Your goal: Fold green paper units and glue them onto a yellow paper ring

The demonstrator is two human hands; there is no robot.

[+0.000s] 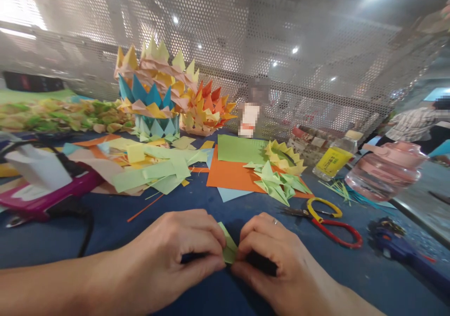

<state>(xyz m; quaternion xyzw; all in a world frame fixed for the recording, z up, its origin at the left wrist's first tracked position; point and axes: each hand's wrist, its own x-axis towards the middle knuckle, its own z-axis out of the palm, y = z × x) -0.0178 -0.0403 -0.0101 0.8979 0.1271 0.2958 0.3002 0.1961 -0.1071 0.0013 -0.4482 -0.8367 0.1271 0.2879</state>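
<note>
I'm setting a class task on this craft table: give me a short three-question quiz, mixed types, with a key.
1. True or false: the scissors lie nearer the right hand than the left hand.
2. Multiple choice: what are the fingers of both hands holding? A) an orange sheet B) a piece of pale green paper C) a pink bottle
3. Fill in: the scissors' handles are yellow and ____.

Key: 1. True; 2. B; 3. red

From the head, we look forward and down, our left hand and right hand close below us, across the table to the mesh beyond.
</note>
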